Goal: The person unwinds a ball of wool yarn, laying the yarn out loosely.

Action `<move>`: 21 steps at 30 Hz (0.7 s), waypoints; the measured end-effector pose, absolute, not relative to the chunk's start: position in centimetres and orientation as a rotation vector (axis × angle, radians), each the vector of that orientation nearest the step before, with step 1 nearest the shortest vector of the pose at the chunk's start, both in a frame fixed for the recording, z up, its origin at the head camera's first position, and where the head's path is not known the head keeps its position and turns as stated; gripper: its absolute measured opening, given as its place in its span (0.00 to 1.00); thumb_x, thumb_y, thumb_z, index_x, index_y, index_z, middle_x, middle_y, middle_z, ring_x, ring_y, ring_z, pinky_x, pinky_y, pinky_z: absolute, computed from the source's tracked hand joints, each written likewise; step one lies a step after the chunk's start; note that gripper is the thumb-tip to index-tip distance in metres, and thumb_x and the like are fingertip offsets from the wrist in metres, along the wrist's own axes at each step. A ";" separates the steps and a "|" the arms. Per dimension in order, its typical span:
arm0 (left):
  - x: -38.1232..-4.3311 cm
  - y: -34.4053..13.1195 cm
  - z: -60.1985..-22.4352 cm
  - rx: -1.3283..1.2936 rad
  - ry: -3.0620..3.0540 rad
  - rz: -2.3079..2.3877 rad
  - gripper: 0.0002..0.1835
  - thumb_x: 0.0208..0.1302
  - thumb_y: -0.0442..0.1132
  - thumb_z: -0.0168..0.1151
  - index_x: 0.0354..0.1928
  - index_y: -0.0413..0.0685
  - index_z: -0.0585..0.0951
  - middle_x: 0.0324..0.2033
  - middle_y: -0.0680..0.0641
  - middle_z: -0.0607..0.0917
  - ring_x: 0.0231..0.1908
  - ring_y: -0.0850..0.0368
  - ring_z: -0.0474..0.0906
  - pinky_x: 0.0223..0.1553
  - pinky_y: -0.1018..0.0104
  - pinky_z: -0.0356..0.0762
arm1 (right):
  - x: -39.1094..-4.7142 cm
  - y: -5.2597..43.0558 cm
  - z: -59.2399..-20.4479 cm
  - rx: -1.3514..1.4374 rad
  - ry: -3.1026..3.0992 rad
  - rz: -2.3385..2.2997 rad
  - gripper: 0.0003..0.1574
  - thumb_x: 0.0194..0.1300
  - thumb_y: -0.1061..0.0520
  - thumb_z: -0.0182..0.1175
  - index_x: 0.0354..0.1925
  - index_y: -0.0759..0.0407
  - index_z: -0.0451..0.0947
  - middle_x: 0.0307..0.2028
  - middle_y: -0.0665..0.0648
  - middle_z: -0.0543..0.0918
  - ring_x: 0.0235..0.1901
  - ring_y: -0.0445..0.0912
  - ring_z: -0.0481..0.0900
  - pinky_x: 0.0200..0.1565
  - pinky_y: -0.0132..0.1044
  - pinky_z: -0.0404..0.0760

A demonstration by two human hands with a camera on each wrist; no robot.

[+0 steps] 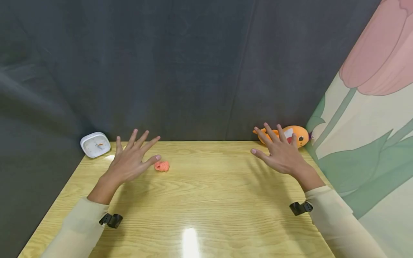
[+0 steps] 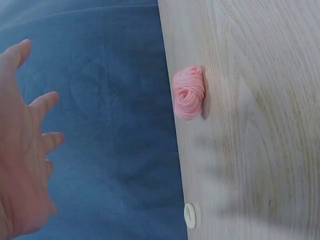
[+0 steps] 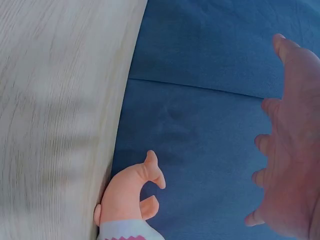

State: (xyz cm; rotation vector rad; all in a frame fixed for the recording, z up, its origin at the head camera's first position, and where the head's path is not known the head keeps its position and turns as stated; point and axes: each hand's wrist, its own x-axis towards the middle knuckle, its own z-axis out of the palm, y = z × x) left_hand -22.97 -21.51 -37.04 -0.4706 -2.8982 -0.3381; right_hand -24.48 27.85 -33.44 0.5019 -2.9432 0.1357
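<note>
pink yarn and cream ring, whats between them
Only bare, lightly shadowed table shows between the pink yarn and the cream ring in the left wrist view; the head view has the left hand in front.

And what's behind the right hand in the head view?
An orange toy shows past and between the fingers, with dark curtain above and wooden table below. Whatever the right hand covers can't be seen.

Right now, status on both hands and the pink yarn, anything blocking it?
Left hand, right hand: spread, empty. Pink yarn: on the table, untouched. Nothing covering it in the left wrist view.
</note>
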 end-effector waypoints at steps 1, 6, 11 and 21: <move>-23.0 -21.5 -37.1 -0.471 -2.895 -0.342 0.41 0.72 0.74 0.44 0.82 0.70 0.54 0.83 0.43 0.50 0.83 0.36 0.33 0.71 0.19 0.22 | -24.5 27.8 -33.5 0.505 -2.939 0.137 0.52 0.74 0.22 0.42 0.83 0.34 0.35 0.84 0.57 0.40 0.81 0.71 0.37 0.68 0.85 0.32; -23.2 -21.4 -37.4 -0.478 -2.899 -0.361 0.42 0.72 0.72 0.47 0.82 0.69 0.53 0.82 0.41 0.52 0.83 0.35 0.36 0.74 0.22 0.25 | -24.5 27.6 -33.7 0.523 -2.922 0.151 0.52 0.73 0.23 0.44 0.83 0.34 0.35 0.84 0.55 0.40 0.82 0.69 0.39 0.71 0.81 0.34; -23.2 -21.3 -37.8 -0.465 -2.913 -0.400 0.42 0.73 0.68 0.50 0.82 0.63 0.54 0.81 0.38 0.57 0.82 0.32 0.43 0.74 0.22 0.32 | -24.8 27.0 -34.4 0.557 -2.891 0.205 0.53 0.74 0.25 0.46 0.84 0.41 0.41 0.84 0.59 0.46 0.82 0.68 0.42 0.73 0.78 0.40; -24.0 -21.8 -40.3 -0.429 -2.935 -0.653 0.33 0.75 0.57 0.56 0.75 0.51 0.68 0.74 0.37 0.70 0.74 0.30 0.63 0.68 0.23 0.58 | -25.2 24.4 -36.2 0.640 -2.787 0.422 0.44 0.76 0.36 0.55 0.80 0.50 0.55 0.77 0.62 0.64 0.75 0.64 0.61 0.68 0.73 0.61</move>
